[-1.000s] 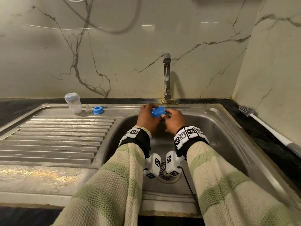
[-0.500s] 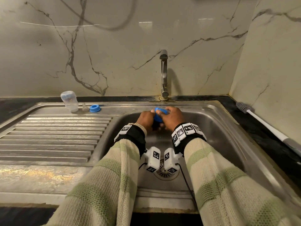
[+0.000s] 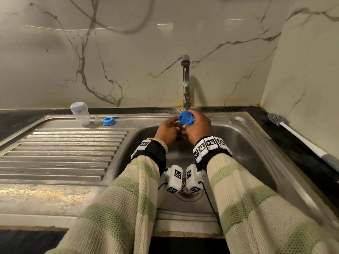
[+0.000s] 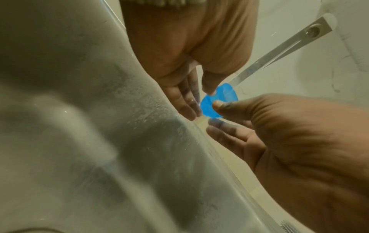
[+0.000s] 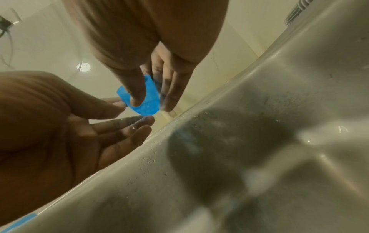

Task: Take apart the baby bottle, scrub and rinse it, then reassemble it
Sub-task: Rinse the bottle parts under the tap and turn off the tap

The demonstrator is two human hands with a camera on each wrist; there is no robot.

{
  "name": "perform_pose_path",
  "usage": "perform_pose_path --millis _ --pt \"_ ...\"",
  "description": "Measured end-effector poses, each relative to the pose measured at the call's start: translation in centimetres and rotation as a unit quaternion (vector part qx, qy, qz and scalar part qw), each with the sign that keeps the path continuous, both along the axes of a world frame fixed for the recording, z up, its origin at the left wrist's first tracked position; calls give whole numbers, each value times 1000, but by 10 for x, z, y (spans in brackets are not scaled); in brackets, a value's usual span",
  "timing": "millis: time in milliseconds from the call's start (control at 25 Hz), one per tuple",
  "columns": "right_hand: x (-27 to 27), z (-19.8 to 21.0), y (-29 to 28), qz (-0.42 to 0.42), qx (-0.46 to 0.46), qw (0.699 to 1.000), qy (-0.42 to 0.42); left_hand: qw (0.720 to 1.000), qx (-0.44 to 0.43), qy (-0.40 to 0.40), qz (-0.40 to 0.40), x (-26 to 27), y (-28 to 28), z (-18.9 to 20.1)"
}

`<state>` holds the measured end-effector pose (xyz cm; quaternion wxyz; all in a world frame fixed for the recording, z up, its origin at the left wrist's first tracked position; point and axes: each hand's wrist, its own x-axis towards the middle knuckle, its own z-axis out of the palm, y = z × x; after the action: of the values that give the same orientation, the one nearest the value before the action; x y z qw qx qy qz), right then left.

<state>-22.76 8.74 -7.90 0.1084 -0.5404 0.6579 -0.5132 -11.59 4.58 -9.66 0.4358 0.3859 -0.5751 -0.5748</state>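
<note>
A blue cap (image 3: 185,117) (image 4: 225,93) (image 5: 148,102) is held over the sink basin just under the tap (image 3: 185,83), its open mouth turned toward me. My right hand (image 3: 194,125) pinches it, with the thumb (image 5: 135,93) across its side and the fingers behind. My left hand (image 3: 169,128) sits just left and below; its thumb tip touches the cap's rim and its fingers (image 5: 127,126) lie straight under it. The clear bottle (image 3: 80,113) stands upside down on the drainboard's far edge, with the clear nipple (image 3: 97,120) and blue collar ring (image 3: 108,121) beside it.
A thin stream of water seems to fall from the tap. The steel sink (image 3: 244,129) has a drain (image 3: 189,194) below my wrists and a ribbed drainboard (image 3: 64,153) to the left. A white-handled bottle brush (image 3: 293,132) lies on the dark counter at right.
The cap has risen from down between both hands to just under the tap, turning its mouth toward me. My left hand has loosened from gripping it to touching it.
</note>
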Motion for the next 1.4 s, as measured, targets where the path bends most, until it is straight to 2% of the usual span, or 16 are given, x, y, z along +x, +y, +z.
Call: perform_pose_path --millis 120,240,360,520,600,640,720,800,880,1000,1120,1240,1320,1400 --pt "0 -2 -1 16 16 998 -55 997 -68 -7 44 4 -6 -2" --pt "2 -9 -10 50 85 991 -87 989 -98 -23 106 2 -8 -1" --pt "6 -8 -10 62 157 979 -110 991 -37 -41 124 2 -11 -1" --pt "1 -10 -10 23 191 978 -86 991 70 -98 54 -5 -6 -2" --pt "-3 -14 -10 9 228 972 -62 990 69 -111 45 -6 -4 -5" --pt "-5 -15 -8 9 247 968 -42 986 39 -152 58 -5 -6 -7" --pt "-9 -15 -5 12 275 961 15 951 -29 -297 83 4 -8 -9" --pt "-12 -13 -2 14 295 954 44 890 -71 -441 91 11 -6 -7" --pt "-13 -12 1 20 304 951 51 851 -105 -504 102 13 -2 0" --pt "-12 -12 6 24 311 948 59 831 -144 -522 124 11 3 2" --pt "-7 -9 11 35 309 948 70 808 -116 -571 87 12 8 3" --pt "-2 -9 11 56 304 948 76 819 -148 -539 130 15 5 3" --pt "2 -10 12 74 299 948 77 808 -131 -567 98 15 6 1" --pt "4 -11 12 90 302 945 83 810 -124 -561 118 17 6 -2"
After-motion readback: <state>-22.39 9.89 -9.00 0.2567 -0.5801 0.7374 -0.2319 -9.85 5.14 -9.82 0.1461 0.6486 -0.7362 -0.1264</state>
